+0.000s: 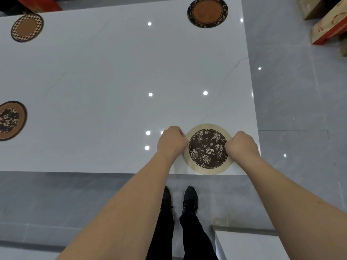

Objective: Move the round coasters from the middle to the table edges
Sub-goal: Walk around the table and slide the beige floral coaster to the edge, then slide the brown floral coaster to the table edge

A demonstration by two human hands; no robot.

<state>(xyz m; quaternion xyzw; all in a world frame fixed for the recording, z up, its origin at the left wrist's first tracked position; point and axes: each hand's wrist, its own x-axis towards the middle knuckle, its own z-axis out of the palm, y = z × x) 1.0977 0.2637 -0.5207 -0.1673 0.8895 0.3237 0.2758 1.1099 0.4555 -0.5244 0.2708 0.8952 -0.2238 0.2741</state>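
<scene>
A round coaster with a pale rim and a dark floral centre [206, 149] lies flat at the near right corner of the white table [112, 81], its lower rim at the near edge. My left hand [171, 142] grips its left rim and my right hand [242, 145] grips its right rim, fingers curled under. Three other round coasters lie along the edges: a dark-rimmed brown one [207, 12] at the far right, a checker-rimmed one [27, 27] at the far left, and a brown floral one [11, 120] at the left, cut off by the frame.
The table's right edge [251, 91] drops to a grey tiled floor. Cardboard boxes [326, 23] stand at the far right. A white surface [247, 244] sits low on the right beside my legs. My feet [180, 199] stand just before the near edge.
</scene>
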